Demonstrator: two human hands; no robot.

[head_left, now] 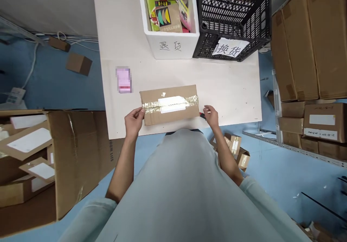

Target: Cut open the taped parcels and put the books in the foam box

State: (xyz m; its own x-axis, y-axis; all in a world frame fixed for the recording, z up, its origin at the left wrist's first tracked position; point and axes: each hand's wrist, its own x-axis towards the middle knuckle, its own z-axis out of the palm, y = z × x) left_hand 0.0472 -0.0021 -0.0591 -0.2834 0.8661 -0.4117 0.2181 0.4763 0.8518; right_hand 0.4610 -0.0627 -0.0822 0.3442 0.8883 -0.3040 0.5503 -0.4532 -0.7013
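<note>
A sealed cardboard box (170, 118) lies at a slight tilt near the front edge of the white table. Clear tape runs along its length, over white labels (172, 104). My left hand (135, 121) is closed at the box's left end, thumb and fingertips at its edge. Just off the right end is my right hand (211, 115), its fingers curled at a small red and black tool (202, 115). Most of that tool is hidden by the hand, so I cannot make out its exact kind.
A white bin (173, 47) of books and a black plastic crate (217, 29) stand at the table's back. A blurred pink item (124, 80) lies left. An open carton (78, 155) holding packages is at left; boxes (322, 121) fill the right shelf.
</note>
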